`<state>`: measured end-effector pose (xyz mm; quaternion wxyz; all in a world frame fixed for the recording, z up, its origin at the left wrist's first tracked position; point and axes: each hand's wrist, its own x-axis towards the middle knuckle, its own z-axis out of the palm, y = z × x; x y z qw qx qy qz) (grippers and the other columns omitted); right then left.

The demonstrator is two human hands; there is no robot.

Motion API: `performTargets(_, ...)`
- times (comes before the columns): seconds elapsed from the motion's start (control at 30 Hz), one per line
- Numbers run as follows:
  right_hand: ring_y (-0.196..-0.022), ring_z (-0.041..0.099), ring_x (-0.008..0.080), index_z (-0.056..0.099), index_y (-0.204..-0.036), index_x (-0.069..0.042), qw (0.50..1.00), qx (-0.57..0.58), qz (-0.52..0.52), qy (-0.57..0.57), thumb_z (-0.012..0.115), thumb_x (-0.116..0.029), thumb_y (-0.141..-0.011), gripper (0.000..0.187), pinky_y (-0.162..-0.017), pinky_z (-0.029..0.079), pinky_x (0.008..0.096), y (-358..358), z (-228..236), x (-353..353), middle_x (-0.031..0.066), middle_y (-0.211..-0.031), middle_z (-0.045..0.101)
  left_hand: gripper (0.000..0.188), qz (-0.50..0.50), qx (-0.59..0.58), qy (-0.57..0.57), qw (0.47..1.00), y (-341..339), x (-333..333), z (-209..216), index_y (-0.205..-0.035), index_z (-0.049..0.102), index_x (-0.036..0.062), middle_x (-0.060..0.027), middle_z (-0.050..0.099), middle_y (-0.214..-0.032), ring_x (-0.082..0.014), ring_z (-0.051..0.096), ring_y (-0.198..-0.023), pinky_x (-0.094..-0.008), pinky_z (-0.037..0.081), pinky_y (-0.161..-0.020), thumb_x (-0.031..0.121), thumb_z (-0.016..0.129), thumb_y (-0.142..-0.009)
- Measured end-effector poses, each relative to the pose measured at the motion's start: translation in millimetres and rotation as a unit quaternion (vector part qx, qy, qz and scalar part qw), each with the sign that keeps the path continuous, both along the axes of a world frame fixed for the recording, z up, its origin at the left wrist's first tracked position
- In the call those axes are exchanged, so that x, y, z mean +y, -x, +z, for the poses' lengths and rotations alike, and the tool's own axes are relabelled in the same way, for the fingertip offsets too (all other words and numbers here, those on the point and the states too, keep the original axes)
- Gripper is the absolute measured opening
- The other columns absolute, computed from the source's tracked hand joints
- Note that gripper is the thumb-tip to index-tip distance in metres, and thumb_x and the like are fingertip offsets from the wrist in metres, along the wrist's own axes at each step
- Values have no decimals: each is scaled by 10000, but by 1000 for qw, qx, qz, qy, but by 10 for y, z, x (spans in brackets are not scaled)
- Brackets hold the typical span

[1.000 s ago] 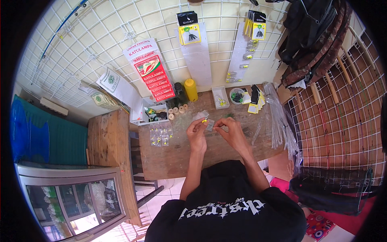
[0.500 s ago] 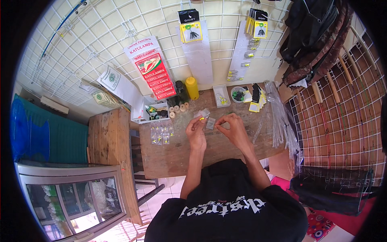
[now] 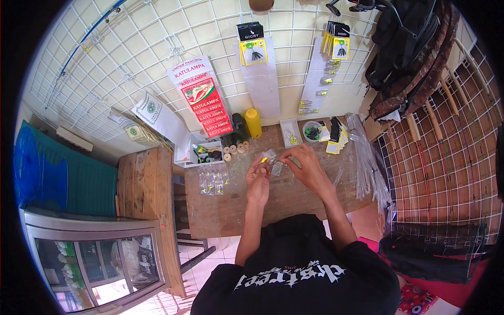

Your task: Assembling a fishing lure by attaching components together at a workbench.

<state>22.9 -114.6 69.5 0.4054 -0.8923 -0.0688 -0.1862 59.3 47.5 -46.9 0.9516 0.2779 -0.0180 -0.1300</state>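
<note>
My left hand (image 3: 257, 182) is closed on a small clear plastic bag (image 3: 270, 155), held up over the wooden table. A tiny yellow piece (image 3: 264, 159) shows at its fingertips. My right hand (image 3: 310, 167) is beside the bag, its thumb and forefinger pinched together. Whatever they hold is too small to make out. On the table behind the hands lies another clear bag (image 3: 276, 169). Several small filled bags (image 3: 211, 183) with yellow pieces lie in rows to the left. Beyond the hands, a white tray (image 3: 290, 132) holds more yellow pieces.
A white box (image 3: 181, 158) of bottles, wooden spools (image 3: 233, 149) and a yellow bottle (image 3: 253, 124) stand at the back of the table (image 3: 210, 215). A round tub (image 3: 312, 132), yellow-black cards (image 3: 334, 137) and long plastic sleeves (image 3: 362, 157) are at the right. Wire grid (image 3: 142, 52) covers the wall.
My right hand has come slightly closer to the held bag, and my left hand has turned a little with it. The whole view has shifted slightly.
</note>
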Motion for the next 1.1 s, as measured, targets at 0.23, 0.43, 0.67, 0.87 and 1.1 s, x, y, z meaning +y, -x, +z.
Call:
performTargets(0.23, -1044, 510, 236, 634, -869, -72, 980, -21, 70, 185, 649, -130, -805, 88, -876, 389, 383, -132, 221, -167, 41, -1051, 576, 616, -58, -100, -273, 955, 7, 58, 199, -1306, 506, 28, -125, 574, -1259, -170, 547, -1078, -293, 425, -881, 104, 764, -752)
performTargets(0.43, -1041, 511, 250, 632, -874, -69, 973, -20, 91, 209, 637, -148, -816, 98, -888, 389, 403, -112, 280, -255, 49, -1094, 557, 369, -49, -236, -461, 854, -155, -129, 593, -1068, 668, 6, -95, 682, -1013, -141, 609, -934, -293, 438, -827, 100, 783, -730)
performTargets(0.67, -1035, 515, 270, 619, -881, -54, 980, -4, 71, 184, 633, -133, -825, 98, -901, 392, 385, -83, 340, -305, 69, -1072, 573, 146, 18, -296, -490, 820, -209, -156, 653, -866, 729, 26, -78, 679, -756, -164, 626, -757, -288, 447, -713, 84, 768, -738)
performTargets(0.87, -960, 523, 269, 589, -892, -47, 983, -8, 53, 178, 613, -114, -819, 102, -847, 392, 391, -105, 295, -253, 77, -963, 571, 160, 0, -313, -521, 794, -209, -149, 675, -849, 736, 56, -87, 661, -754, -186, 612, -750, -312, 461, -706, 106, 789, -706)
performTargets(1.1, -941, 531, 264, 614, -860, -46, 984, 0, 53, 169, 632, -120, -803, 95, -850, 403, 390, -67, 170, -253, 74, -904, 587, 172, 27, -318, -523, 790, -191, 20, 701, -846, 743, 81, -86, 656, -783, -199, 614, -783, -314, 474, -726, 105, 796, -684)
